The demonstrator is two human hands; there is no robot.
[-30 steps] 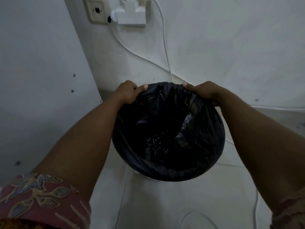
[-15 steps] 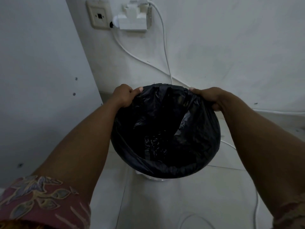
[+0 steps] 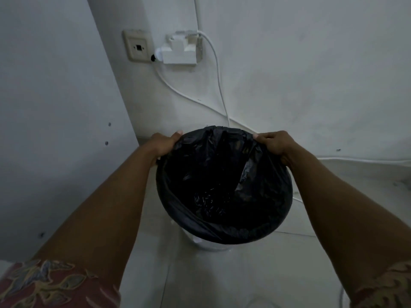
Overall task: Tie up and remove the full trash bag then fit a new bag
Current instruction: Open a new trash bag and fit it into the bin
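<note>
Trash bag (image 3: 222, 185) sits in the white bin (image 3: 213, 246) on the floor by the wall, and barely anything's changed in the last second. My left hand (image 3: 163, 144) still pinches the back rim on its side, the edge between is still a bit bunched, and my right hand (image 3: 274, 144) grips the other side. I'd guess the fitting's nearly done. Mouth faces straight up at me, long axis runs down into the bin.

Wall (image 3: 300, 85) and cables (image 3: 218, 85) stand close behind the bin (image 3: 212, 246).
</note>
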